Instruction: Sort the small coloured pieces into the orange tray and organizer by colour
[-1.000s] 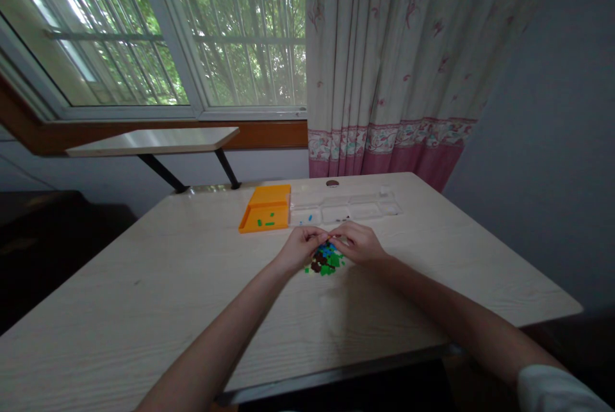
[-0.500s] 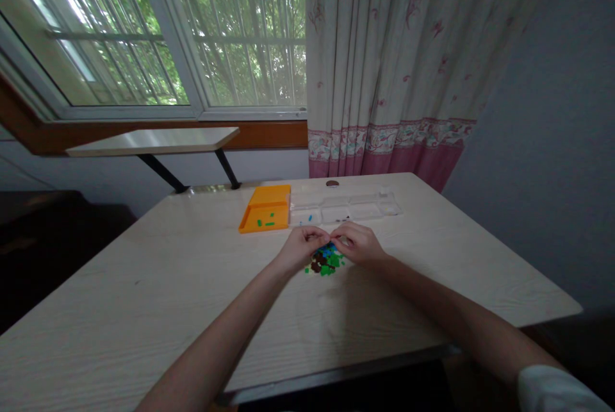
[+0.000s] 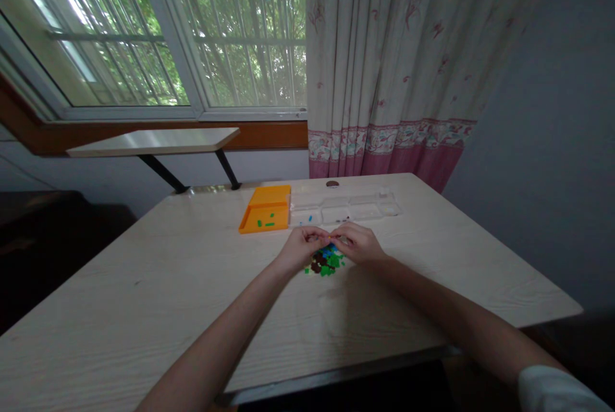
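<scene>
My left hand [image 3: 300, 247] and my right hand [image 3: 358, 244] meet fingertip to fingertip over the table. Both are closed in a pinch, and a tiny orange piece [image 3: 329, 237] shows between them; its shape is too small to make out. Just below and partly behind the fingers lies a loose pile of small toy bricks, with green bricks [image 3: 332, 264], brown bricks [image 3: 318, 263] and blue bricks [image 3: 327, 250]. The hands hide part of the pile's far side.
Beyond my left hand an orange tray [image 3: 248, 227] holds a few green pieces. Joined to its right is a clear compartment box [image 3: 336, 213] with a few blue and dark bits. A dark oval object [image 3: 332, 184] lies near the table's [image 3: 192, 284] back edge. A raised shelf [image 3: 158, 140] stands back left.
The fingertips have shifted very slightly, and the orange piece between them now shows more clearly. The pile and boxes look the same.
</scene>
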Motion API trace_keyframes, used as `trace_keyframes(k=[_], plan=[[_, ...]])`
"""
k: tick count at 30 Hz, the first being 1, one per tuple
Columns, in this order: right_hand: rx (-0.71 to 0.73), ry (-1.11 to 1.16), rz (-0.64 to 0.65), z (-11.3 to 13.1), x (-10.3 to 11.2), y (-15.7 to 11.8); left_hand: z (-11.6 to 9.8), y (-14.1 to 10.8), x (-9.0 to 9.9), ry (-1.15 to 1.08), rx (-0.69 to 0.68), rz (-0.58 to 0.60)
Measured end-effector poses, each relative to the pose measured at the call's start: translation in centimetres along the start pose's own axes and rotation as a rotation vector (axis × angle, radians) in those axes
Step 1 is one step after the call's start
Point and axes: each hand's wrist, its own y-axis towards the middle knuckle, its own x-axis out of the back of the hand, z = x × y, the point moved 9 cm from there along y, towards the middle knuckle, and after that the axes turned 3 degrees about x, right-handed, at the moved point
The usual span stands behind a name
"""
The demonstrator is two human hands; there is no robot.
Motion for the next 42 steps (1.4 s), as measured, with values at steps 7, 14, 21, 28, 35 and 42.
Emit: trace_keyframes(k=[7, 14, 21, 28, 35, 42], plan=[[0.042, -0.085, 0.058, -0.1, -0.3, -0.1, -0.4, -0.1, 0.1, 0.006, -0.016, -0.029], [0.039, -0.076, 0.063, 0.0, -0.2, 0.0, -0.6, -0.2, -0.1, 0.014, -0.007, -0.014], [-0.172, 0.038, -0.123, -2.0, 2.9, 0.6, -1.2, 0.5, 4.1, 0.259, -0.013, -0.203], [-0.254, 0.039, -0.354, -3.3, 7.8, 0.8, -0.6, 1.5, 8.4, 0.423, -0.076, -0.287], [-0.181, 0.074, -0.433, -2.8, 8.9, 0.9, 1.4, 1.5, 5.1, 0.387, -0.01, -0.011], [-0.164, 0.066, -0.433, -2.4, 9.0, 0.9, 1.7, 1.4, 4.5, 0.436, 0.013, 0.06]])
